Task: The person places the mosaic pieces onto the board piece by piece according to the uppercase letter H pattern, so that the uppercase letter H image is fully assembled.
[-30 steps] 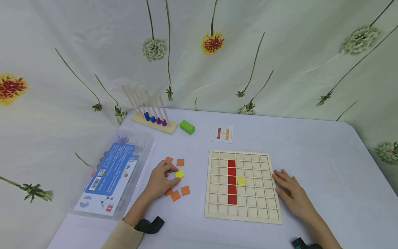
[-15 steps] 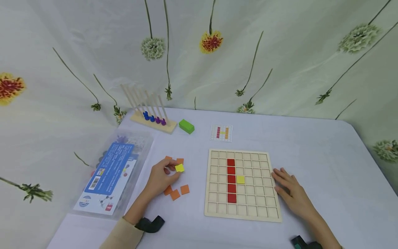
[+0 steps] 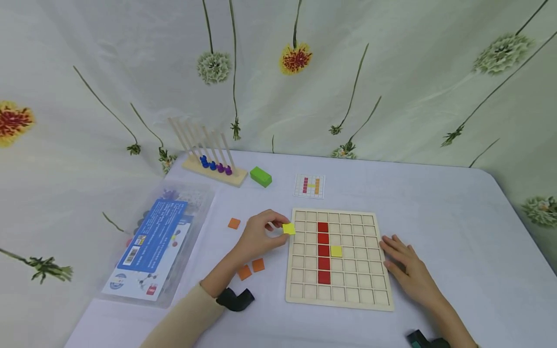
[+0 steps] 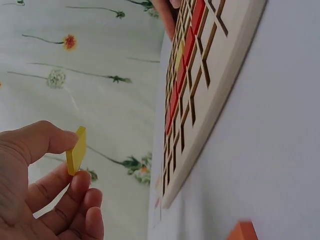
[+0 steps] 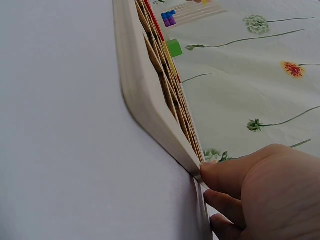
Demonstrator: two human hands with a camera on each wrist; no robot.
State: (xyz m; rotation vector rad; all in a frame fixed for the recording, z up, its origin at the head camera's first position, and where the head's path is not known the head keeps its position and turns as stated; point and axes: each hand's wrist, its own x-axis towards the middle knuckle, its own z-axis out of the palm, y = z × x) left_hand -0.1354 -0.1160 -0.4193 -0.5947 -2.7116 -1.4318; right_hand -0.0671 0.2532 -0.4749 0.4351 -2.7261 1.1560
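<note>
Thumb and fingertips of my left hand pinch a yellow square tile, held up at the left edge of the wooden grid board. In the left wrist view the tile stands on edge between thumb and fingers. A column of red tiles fills part of the board, with one yellow tile to the right of its middle. My right hand rests at the board's right edge, fingers extended. In the right wrist view its thumb touches the rim.
Orange tiles lie left of the board, some hidden behind my left hand. Behind the board are a pattern card, a green block and a peg rack with blue and purple beads. A clear plastic case lies at the left.
My left hand has lifted the yellow tile from among the orange tiles and carried it right to the board's left edge. The right hand stays put.
</note>
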